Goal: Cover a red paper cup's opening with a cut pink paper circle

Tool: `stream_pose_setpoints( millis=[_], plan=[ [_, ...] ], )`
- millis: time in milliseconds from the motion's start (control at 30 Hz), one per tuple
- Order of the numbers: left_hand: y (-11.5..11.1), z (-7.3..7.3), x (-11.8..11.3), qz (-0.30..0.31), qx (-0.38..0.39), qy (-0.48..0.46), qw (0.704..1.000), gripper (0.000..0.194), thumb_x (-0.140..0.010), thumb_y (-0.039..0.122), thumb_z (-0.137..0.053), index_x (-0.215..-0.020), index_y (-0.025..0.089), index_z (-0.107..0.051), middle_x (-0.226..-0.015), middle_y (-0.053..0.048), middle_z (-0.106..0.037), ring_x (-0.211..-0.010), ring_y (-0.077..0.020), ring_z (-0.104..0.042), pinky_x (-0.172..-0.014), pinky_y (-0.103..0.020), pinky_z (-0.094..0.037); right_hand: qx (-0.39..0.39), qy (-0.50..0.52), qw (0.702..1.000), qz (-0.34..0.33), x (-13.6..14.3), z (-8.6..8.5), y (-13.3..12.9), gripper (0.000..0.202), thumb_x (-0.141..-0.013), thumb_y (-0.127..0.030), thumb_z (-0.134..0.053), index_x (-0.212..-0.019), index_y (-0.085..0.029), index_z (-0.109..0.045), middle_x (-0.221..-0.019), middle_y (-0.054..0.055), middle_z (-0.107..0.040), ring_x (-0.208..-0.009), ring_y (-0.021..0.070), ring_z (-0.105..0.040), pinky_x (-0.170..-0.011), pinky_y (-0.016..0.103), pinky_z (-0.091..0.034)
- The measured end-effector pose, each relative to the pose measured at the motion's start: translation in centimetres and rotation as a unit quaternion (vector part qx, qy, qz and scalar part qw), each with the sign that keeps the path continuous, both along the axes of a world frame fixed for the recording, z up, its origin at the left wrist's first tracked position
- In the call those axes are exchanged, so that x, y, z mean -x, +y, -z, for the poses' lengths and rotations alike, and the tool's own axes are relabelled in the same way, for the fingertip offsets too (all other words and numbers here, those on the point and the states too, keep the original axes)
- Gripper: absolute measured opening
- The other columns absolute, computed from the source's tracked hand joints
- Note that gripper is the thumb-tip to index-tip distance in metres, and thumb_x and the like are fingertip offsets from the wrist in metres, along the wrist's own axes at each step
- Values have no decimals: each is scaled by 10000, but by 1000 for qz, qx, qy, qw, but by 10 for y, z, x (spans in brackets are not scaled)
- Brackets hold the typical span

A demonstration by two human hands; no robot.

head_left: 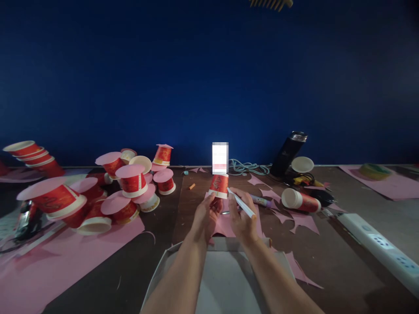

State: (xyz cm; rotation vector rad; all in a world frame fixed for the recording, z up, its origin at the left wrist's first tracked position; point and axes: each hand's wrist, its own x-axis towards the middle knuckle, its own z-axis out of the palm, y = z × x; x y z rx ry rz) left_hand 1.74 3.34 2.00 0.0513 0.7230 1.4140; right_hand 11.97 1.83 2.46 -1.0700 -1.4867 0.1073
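At my far left a leaning stack of red cups (36, 157) stands behind a crowd of paper cups topped with pink discs (131, 172); one of those cups carries a narrow pale label (143, 180) whose writing is too small to make out. The pink sheet (81, 257) spreads below them. Nearer the middle lies a short orange cap (192, 186), well apart from my hands.

My left hand (204, 213) grips the red cup (218, 186) low down, near its white band. The cup sits just ahead of that hand and slightly to its right, its long axis close to upright with a small lean. A dark curling figure decorates its wall, but I find no readable words. Directly above it glows a blanked-out bright patch (220, 156).

My right hand (244, 222) pinches the white pen (244, 206), whose long axis slants from the orange end near me up and leftward to the cup's right side. So from this hand the cup lies to the left and a little beyond; whether the tip actually touches it, I can't quite tell at this blur.

Further right are a purple tube (261, 200), the black flask (288, 152) with an illegible mark, cups lying sideways (301, 201), and the power strip (378, 244).
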Motion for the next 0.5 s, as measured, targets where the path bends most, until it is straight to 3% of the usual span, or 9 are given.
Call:
stream_pose_setpoints(
  millis=[500],
  plan=[
    [7,8,2,15,-11,9,1000,66,-804,128,-572,-858,99,-595,-728,-58,-649,-614,-104,-621,-606,-203,-512,-6,-28,1000,2,2,3,-1,223,-887,-231,-472,-1075,-202,-588,-978,87,-651,-902,201,-612,-808,366,-502]
  ],
)
